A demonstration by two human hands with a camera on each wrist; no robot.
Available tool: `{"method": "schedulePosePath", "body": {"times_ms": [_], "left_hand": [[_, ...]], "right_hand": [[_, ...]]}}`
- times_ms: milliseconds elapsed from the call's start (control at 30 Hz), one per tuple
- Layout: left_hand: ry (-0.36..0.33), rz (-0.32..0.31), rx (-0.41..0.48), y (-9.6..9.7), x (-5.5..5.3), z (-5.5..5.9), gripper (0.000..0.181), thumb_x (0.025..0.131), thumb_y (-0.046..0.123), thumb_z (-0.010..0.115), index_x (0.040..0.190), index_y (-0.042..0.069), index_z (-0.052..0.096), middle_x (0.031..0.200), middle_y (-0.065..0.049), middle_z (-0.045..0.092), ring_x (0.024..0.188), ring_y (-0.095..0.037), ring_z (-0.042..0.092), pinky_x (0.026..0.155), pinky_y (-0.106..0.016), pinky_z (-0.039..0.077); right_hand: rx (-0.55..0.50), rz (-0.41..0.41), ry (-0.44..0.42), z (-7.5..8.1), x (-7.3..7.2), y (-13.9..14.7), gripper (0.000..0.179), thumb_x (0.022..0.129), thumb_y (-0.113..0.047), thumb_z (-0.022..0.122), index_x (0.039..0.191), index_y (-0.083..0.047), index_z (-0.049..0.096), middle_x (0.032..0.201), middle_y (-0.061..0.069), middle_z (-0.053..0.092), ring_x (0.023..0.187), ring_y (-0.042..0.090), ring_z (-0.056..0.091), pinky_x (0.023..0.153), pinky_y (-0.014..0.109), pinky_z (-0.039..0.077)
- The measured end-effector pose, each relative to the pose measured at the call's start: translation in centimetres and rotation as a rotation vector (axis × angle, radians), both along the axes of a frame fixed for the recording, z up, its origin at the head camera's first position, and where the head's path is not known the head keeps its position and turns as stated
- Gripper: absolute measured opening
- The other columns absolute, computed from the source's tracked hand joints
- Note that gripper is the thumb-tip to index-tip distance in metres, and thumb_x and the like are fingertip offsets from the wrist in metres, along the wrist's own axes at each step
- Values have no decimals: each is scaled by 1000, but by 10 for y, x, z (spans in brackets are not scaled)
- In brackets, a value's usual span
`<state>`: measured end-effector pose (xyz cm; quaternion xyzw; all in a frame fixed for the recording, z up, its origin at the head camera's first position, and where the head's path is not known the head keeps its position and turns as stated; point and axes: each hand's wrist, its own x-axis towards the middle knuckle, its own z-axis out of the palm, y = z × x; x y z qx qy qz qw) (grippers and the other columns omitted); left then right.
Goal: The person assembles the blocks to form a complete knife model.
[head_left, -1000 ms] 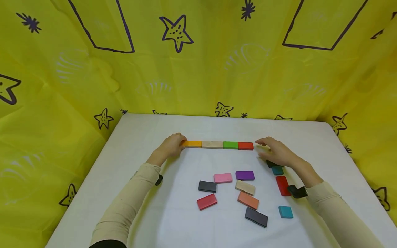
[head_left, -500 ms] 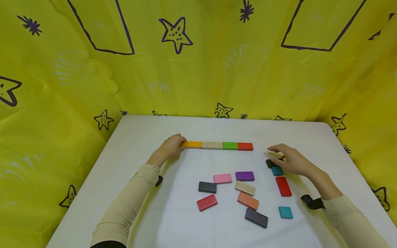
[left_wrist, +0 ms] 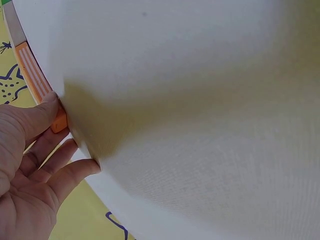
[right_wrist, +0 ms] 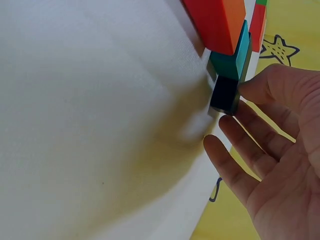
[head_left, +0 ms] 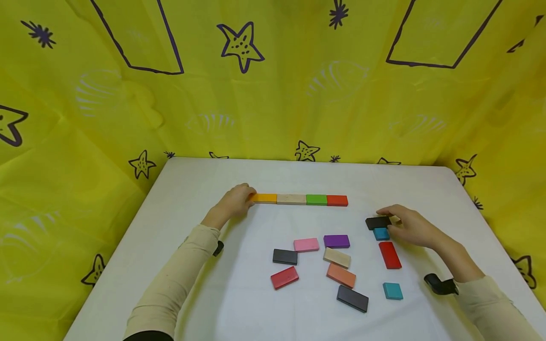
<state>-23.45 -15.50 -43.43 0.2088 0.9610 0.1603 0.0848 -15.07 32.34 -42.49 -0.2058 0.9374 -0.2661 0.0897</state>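
Observation:
My left hand (head_left: 233, 201) pinches the end of an orange block (head_left: 266, 198), its thumb on the near long side in the left wrist view. That block begins a straight row with a plain wooden block (head_left: 292, 199), a green block (head_left: 317, 200) and a red block (head_left: 337, 201). Over at the right, my right hand (head_left: 409, 227) is at the right end of a black block (head_left: 377, 223). Its thumb (right_wrist: 255, 87) lies close against that end, and the other fingers are spread and loosely bent. A small teal block (head_left: 381, 234) touches the black one's near side.
A long red block (head_left: 390, 255) and a small teal block (head_left: 393, 291) lie nearer on the right. Mid-table are a pink block (head_left: 306, 245), a purple block (head_left: 336, 241), an orange-brown block (head_left: 341, 275) and several others. A yellow curtain (head_left: 277, 109) hangs behind the white table (head_left: 204, 175).
My right hand has moved from the row's red end, rightward and nearer, to the black block. My left hand has stayed on the orange block. The row has not visibly shifted.

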Motion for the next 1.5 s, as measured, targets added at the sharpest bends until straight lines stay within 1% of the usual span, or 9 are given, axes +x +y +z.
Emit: {"method": "schedulePosePath", "body": {"times_ms": [167,367,667,900,1200,1333,1500], "left_hand": [[5,-1,-5,0,-1,1,29,98,8,68,125,-4,68,113,-16,65,99,-29,62,94,-44,53],[7,-2,-2,0,-1,0,28,98,7,68,124,-4,68,112,-16,65,98,-28,62,94,-44,53],[5,1,1,0,-2,-2,28,98,7,68,124,-4,68,111,-15,65,98,-28,61,94,-44,53],[6,4,2,0,-1,0,29,97,7,69,124,-4,68,111,-16,65,98,-28,61,94,-43,53],[0,10,-2,0,-2,-2,29,98,8,68,125,-3,68,112,-15,65,100,-28,62,95,-43,53],[0,10,-3,0,-3,-3,29,98,8,68,125,-3,68,112,-15,65,100,-28,62,95,-43,53],[4,8,-4,-1,-3,-4,29,98,8,68,125,-3,68,110,-14,65,97,-27,61,94,-42,53]], "right_hand": [[-1,-2,-14,-1,2,2,45,89,1,69,133,7,58,130,27,61,119,48,55,96,64,49],[-4,-3,-7,-3,3,2,46,89,1,70,133,6,59,130,27,60,119,48,55,95,64,50],[12,4,33,-6,0,6,38,89,1,72,126,4,63,124,23,65,113,43,60,93,60,53],[16,6,39,-6,-4,6,36,89,0,73,124,3,65,121,21,66,110,40,61,92,61,52],[13,-7,40,-3,-11,0,36,91,-2,73,125,4,64,119,21,65,109,39,60,92,60,53],[9,-10,30,0,-18,-6,37,92,-5,74,125,4,63,120,23,65,109,40,59,92,61,52],[7,-22,4,-1,-28,-10,37,93,-5,71,127,4,62,123,25,63,113,43,57,95,63,50]]}}
